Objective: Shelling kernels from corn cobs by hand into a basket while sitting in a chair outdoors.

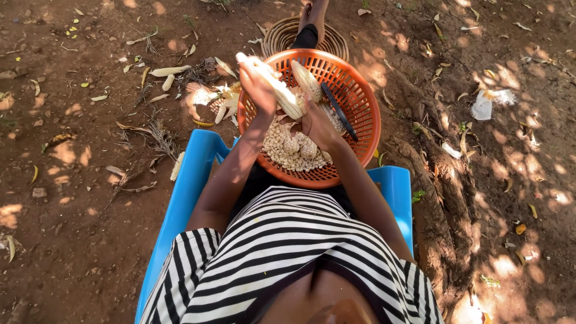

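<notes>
Head view is looking straight down on a person sitting in a blue plastic chair point(186, 180), wearing a black-and-white striped garment point(282, 252), with an orange plastic basket point(360, 129) resting on the lap. Left hand point(259, 90) is lifting a pale maize cob point(273, 84) over the basket's left rim, fingers curled tightly around its middle, while the right hand point(318, 123) is pressing against the cob's lower end above the basket's centre; its fingers are looking bent as if rubbing grains free, though shadow and the angle are hiding them too much to say whether they are pinching anything. Judging by how things are lying, the shelling is sitting somewhere in the middle: a heap of loose kernels point(291, 150) is covering the near part of the basket's floor, with what seem to be a couple of partly stripped cobs lying in it, and a second whole cob point(306, 78) is leaning against the far inner wall. A dark, slim tool point(339, 111), possibly a knife, is lying along the right inner side. Outside, on the bare soil just beyond the basket's left rim, husks and stripped cobs point(210, 99) are lying scattered, suggesting several ears are done. A woven mat or tray point(279, 36) is showing beyond the far rim, under the person's foot point(313, 21). The cob being held is looking fully covered in grain along its visible length.
</notes>
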